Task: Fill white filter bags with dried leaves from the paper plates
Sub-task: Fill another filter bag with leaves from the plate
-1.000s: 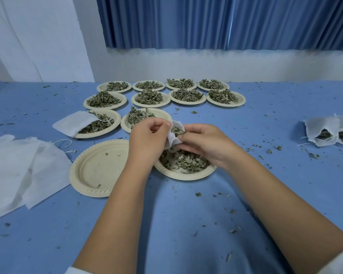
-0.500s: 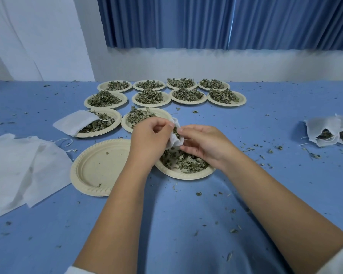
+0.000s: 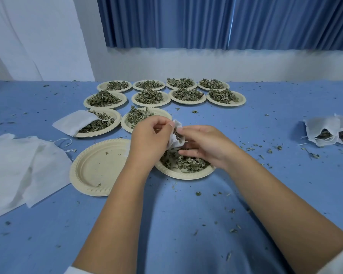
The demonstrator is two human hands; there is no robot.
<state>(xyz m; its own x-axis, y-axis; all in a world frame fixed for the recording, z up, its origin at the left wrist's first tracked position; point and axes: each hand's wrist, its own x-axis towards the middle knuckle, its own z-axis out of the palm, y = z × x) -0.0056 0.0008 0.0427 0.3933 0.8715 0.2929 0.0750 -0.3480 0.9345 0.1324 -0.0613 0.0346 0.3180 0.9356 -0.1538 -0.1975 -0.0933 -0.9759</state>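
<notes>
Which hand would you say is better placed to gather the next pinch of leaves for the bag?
Right: the right hand hovers over the leaf plate, while the left hand pinches the filter bag.

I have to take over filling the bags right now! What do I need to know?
Hands: the left hand pinches the small white filter bag by its rim. The right hand pinches at its open mouth, above the near paper plate of dried leaves.
Bag: leaves show inside; I cannot tell how full it is.
Done: filled white bags lie at the far right. The round beige paper plate by the left arm is nearly bare.
Left: finish this bag, then do the ten heaped plates behind. Flat empty white bags wait on the left.
</notes>
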